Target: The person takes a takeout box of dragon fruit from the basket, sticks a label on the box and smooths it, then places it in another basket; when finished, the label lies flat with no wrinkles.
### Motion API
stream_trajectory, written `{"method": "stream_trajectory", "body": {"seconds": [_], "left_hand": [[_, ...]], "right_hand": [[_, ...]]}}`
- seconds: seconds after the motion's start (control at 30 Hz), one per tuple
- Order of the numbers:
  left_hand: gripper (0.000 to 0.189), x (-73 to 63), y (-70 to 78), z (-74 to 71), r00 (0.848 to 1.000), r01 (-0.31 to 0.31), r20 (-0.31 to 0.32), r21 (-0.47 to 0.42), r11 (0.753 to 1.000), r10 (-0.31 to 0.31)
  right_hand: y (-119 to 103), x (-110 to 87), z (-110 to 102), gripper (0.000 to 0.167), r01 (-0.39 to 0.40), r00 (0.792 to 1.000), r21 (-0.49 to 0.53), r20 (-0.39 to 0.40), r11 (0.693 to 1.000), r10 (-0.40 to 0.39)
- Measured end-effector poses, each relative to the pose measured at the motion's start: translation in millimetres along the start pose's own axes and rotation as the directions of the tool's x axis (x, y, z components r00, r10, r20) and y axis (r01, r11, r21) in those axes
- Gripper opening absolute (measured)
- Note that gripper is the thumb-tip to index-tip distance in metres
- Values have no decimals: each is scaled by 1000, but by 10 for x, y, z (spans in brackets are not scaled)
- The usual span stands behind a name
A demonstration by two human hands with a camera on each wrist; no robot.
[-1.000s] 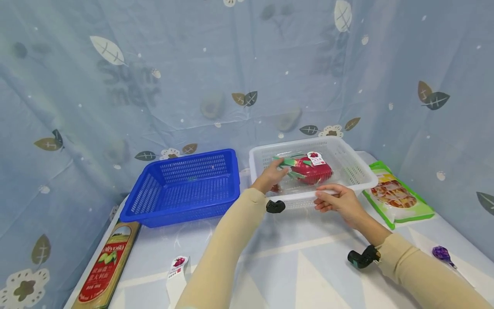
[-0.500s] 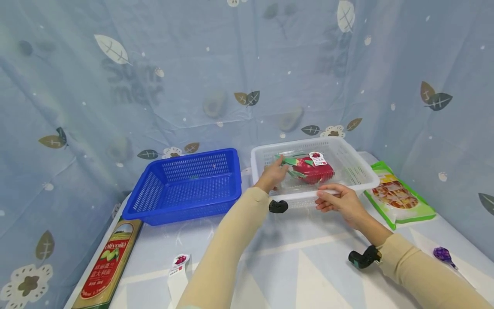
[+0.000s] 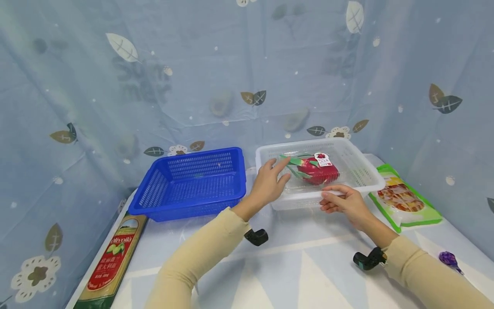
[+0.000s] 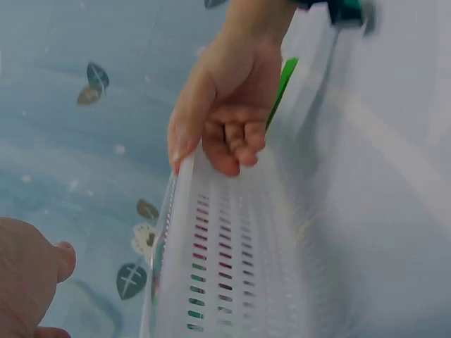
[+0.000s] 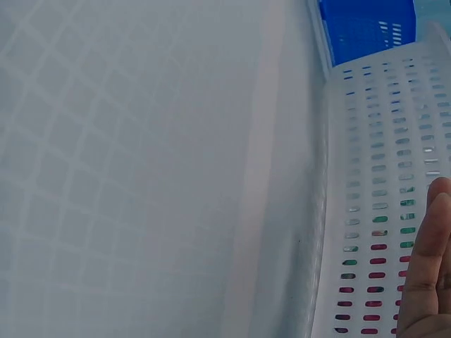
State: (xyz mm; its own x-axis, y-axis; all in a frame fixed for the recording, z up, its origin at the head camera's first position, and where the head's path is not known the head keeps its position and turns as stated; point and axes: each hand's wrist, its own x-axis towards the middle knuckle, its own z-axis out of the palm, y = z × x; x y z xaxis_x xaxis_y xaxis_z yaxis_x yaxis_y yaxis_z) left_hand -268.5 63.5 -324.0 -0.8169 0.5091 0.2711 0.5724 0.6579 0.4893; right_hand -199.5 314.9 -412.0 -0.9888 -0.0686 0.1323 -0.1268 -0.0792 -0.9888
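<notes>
In the head view, a clear plastic box with a red dragon fruit (image 3: 317, 173) lies in the white basket (image 3: 366, 175), a white label on its lid. My left hand (image 3: 268, 183) hovers over the basket's left front corner with fingers apart, holding nothing. At the front rim my right hand (image 3: 345, 205) grips the white basket, thumb on top and fingers curled below. The left wrist view shows that right-hand grip (image 4: 229, 113) on the rim from the side. Only part of my right hand's fingers (image 5: 426, 274) shows in the right wrist view, against the slotted wall.
A blue basket (image 3: 193, 209) stands left of the white one. A red and gold olivoilà pack (image 3: 112, 262) lies at the table's left edge. At right are a green-edged food bag (image 3: 403, 199) and a small purple-headed item (image 3: 449, 260).
My left hand has let go of the boxed dragon fruit and drawn back toward the left, its fingers spreading. My right hand keeps its grip on the rim. The paper label is now out of sight.
</notes>
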Motion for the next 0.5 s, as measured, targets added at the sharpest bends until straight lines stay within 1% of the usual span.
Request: {"method": "stream_trajectory", "body": {"seconds": [0.1, 0.17, 0.23, 0.3, 0.37, 0.5], "left_hand": [[49, -268, -26, -86, 999, -44, -7, -28, 999, 44], [48, -424, -65, -150, 999, -50, -13, -37, 998, 50], [48, -556, -123, -220, 999, -43, -26, -40, 998, 42], [48, -672, -199, -285, 998, -29, -49, -40, 999, 27], [48, -790, -292, -348, 997, -4, -80, -41, 999, 1], [48, -1009, -481, -448, 990, 61, -122, -46, 997, -66]], "right_hand": [[1, -10, -35, 15, -11, 1000, -9, 10, 1000, 11], [-4, -17, -61, 15, -14, 1000, -20, 6, 1000, 14], [-14, -24, -91, 17, -16, 1000, -21, 2, 1000, 16], [-20, -46, -123, 20, -19, 1000, -22, -2, 1000, 19], [-22, -70, -146, 23, -22, 1000, -14, 13, 1000, 22], [-11, -113, -164, 20, -24, 999, -18, 35, 1000, 25]]}}
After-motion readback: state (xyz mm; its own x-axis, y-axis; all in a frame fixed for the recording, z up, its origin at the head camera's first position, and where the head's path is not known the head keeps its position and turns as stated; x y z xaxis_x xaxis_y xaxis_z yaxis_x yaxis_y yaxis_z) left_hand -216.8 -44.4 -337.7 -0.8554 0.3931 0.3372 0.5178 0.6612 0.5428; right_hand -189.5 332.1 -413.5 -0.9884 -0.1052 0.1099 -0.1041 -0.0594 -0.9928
